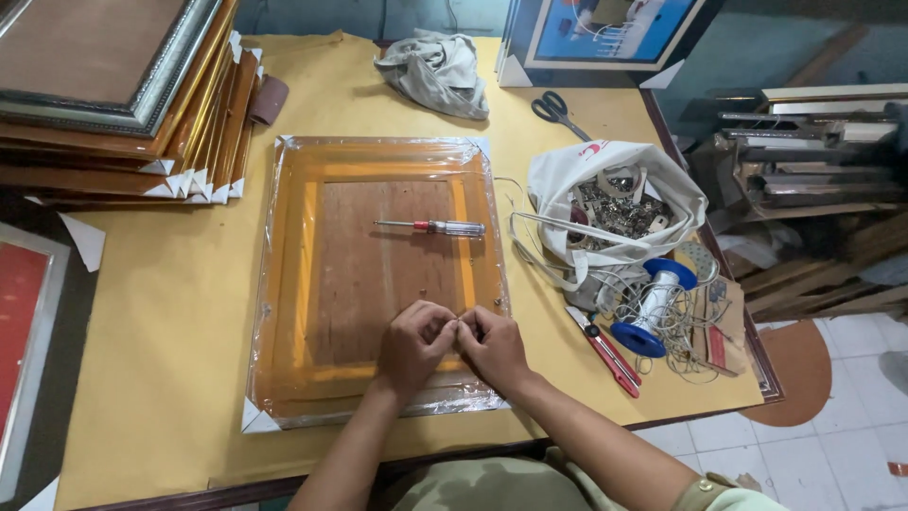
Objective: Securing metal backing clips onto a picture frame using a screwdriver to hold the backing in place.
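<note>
Frame (pixel 284 284) job, quick notes. Had it lying face down mid-table (pixel 170 331), wrapped in clear plastic, with the brown backing board (pixel 369 265) facing up. Had left hand (pixel 413 343) and right hand (pixel 492 345) bunched together, knuckles touching, over the lower edge of that board just above the bottom rail. Fingers curled in tight. Couldn't tell from that angle about anything tiny pinched between them, maybe a small fitting or a bit of wire.

Judged it best done with wrists resting on the bottom rail for steadiness, fingertips low over the board, no dragging across the plastic. Had the screwdriver (pixel 430 227) lying across the upper board, well apart from both hands but an easy reach.

Room-wise: plenty of bare tabletop left of the frame. Right side crowded, though: white bag of metal hardware (pixel 615 203), blue wire spool (pixel 653 308) with loose wire trailing, and a red-handled cutter (pixel 605 350) just beside the frame's right edge. Worth minding that elbow. Stacked frames (pixel 123 104) at the far left corner, scissors (pixel 558 109) and a grey cloth (pixel 435 71) along the far side. Bottom rail sat near the table's front edge, so little slack for sliding it closer.
</note>
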